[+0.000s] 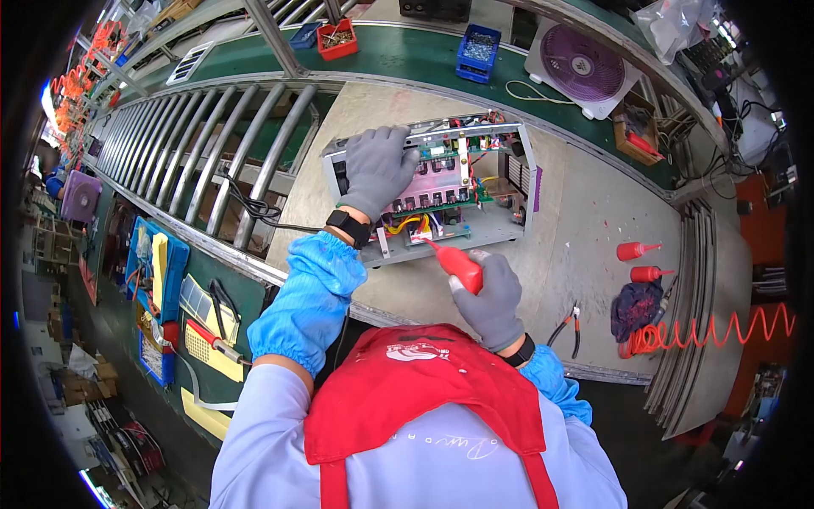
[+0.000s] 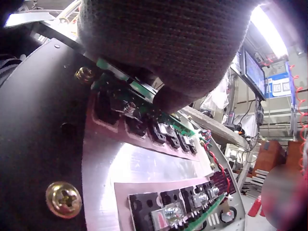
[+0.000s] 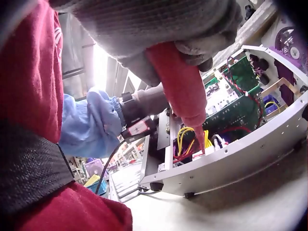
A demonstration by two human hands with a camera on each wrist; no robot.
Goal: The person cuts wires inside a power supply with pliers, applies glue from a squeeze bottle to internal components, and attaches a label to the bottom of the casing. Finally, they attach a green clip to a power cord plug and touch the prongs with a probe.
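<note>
An opened machine chassis (image 1: 500, 233) with circuit boards and wires lies on the bench in front of me. My left hand (image 1: 377, 170), in a grey glove, grips its upper left edge, fingers bent over by a green circuit board (image 2: 144, 91). Below them in the left wrist view, black components (image 2: 166, 134) line a metal plate. My right hand (image 1: 492, 301), also gloved, grips a red squeeze bottle (image 1: 459, 270). Its thin nozzle (image 3: 199, 138) points down at the chassis's near rim, beside yellow wires (image 3: 185, 139) and a white connector.
Two red bottles (image 1: 638, 250), a dark cloth (image 1: 636, 310) and pliers (image 1: 566, 329) lie to the right. An orange coiled hose (image 1: 721, 331) runs there. A roller conveyor (image 1: 203, 161) stands at left. Behind are a blue bin (image 1: 478, 53), a red bin (image 1: 337, 39) and a purple fan (image 1: 583, 64).
</note>
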